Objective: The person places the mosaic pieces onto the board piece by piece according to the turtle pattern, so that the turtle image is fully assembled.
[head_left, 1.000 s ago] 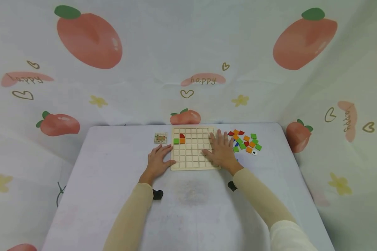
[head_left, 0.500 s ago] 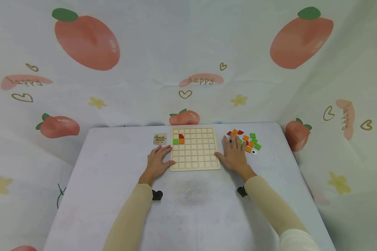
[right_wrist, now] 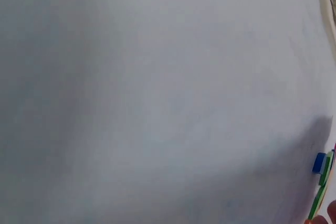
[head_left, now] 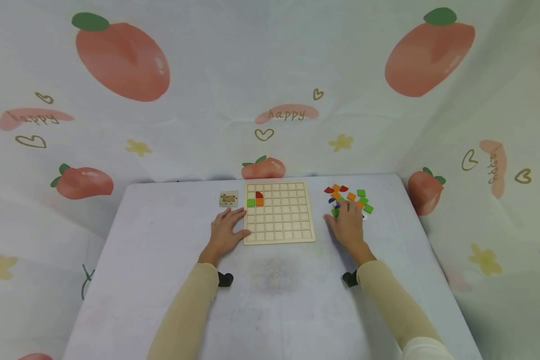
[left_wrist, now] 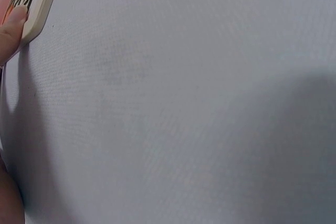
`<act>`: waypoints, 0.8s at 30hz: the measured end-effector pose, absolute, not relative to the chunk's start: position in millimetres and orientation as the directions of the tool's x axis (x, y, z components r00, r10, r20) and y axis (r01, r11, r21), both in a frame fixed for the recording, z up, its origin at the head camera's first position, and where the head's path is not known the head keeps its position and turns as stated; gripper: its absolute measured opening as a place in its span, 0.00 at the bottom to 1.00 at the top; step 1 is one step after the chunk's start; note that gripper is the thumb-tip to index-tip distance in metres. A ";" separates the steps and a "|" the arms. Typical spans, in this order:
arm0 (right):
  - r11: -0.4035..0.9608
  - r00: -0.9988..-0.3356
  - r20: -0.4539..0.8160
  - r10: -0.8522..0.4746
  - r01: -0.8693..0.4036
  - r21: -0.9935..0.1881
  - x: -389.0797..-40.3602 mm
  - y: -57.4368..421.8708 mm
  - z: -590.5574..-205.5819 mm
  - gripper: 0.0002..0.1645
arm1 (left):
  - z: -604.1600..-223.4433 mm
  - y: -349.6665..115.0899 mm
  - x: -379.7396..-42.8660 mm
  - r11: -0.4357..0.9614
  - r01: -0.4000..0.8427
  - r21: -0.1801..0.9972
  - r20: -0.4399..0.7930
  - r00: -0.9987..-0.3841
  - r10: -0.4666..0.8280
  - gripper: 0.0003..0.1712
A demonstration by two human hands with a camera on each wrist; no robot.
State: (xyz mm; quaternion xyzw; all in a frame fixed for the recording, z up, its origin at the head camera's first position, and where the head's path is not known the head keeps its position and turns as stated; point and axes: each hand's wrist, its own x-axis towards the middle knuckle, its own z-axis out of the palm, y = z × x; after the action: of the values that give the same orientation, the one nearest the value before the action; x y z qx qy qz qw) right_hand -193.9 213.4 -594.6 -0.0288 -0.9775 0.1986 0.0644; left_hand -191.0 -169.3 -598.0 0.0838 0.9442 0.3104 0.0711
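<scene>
- The wooden grid board lies flat near the table's far edge, between the hands; its near edge runs crosswise, tipped slightly away at the right. It looks about square, with no clear long axis.
- On its left part, a green square tile sits beside an orange square tile; just beyond the orange one, a red quarter-circle turns its curve far-right.
- The left hand rests at the board's left edge, fingers relaxed, thumb spread onto the rim.
- The right hand is over the scattered coloured pieces, fingers bent, thumb apart; fingertip contact is unclear.
- A picture card lies left of the board.
- The white table bears a greyish smudge; strawberry-printed "happy" cloth hangs behind.
</scene>
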 end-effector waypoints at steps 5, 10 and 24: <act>0.867 -0.981 0.071 0.178 0.122 -0.484 -195.1 214.0 -596.4 0.31 | -601.5 -169.2 -191.3 0.801 0.125 0.586 -0.073 -0.976 0.206 0.41; 0.837 -0.978 0.036 0.205 0.156 -0.525 -196.9 212.6 -596.2 0.27 | -600.9 -170.2 -191.1 0.795 0.113 0.596 -0.081 -0.977 0.199 0.41; 0.801 -0.972 -0.003 0.235 0.196 -0.566 -203.2 212.0 -590.7 0.25 | -601.3 -171.0 -192.2 0.800 0.105 0.590 -0.102 -0.974 0.204 0.41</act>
State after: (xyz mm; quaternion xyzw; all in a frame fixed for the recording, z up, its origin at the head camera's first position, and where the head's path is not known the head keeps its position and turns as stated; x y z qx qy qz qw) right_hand -203.2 212.0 -590.7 -0.1135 -0.9483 0.2946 0.0334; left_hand -192.2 -171.0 -601.3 0.0817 0.9454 0.3051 0.0805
